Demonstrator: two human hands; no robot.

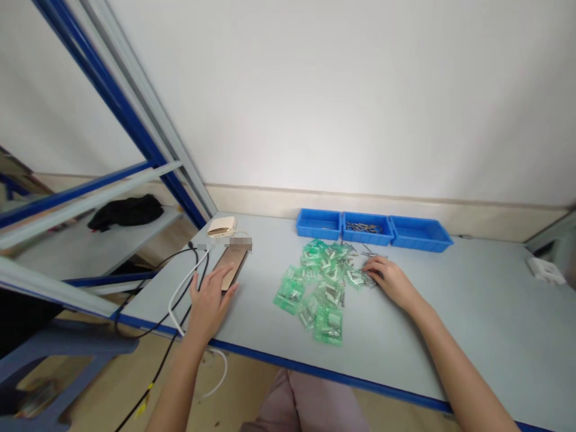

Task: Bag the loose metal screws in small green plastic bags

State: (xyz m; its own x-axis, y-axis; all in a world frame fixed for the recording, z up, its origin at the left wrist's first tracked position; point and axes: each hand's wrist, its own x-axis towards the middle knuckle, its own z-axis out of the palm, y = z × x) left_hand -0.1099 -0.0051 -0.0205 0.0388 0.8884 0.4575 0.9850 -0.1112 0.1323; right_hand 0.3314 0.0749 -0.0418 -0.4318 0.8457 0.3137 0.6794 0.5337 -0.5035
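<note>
- The left hand (210,300) lies flat, fingers spread and slack, in the lower left-centre of the frame, its fingertips resting on the near end of a phone (233,264) that lies on the grey table (450,312). It grips nothing.
- The phone is a long, gold-edged slab with a dark screen, angled away toward the upper right, its far end blurred out.
- Just beyond the phone, nearer the wall, sits a small beige charger block (221,226), with a white cable (180,300) curling back past the left hand and hanging over the table edge.
- Two black cables (157,336) run beside the white one and drop toward the floor at lower left.
- The right hand (390,279) rests palm down right of centre, fingers loosely extended, their tips on a scatter of small metal pins (372,255) at the right edge of the bag pile. Whether it pinches any pin I cannot tell.
- A heap of small green plastic bags (321,288), each holding metal parts, spreads across the middle of the frame between the two hands.
- Three blue bins (373,228) stand in a row against the wall, above the bags; the middle one holds loose metal pins, and the contents of the other two are hard to make out.
- A white object (545,270) lies at the far right of the table.
- In the upper left, a blue and grey rack (135,120) slants across, with a black cloth (126,211) on its shelf.
</note>
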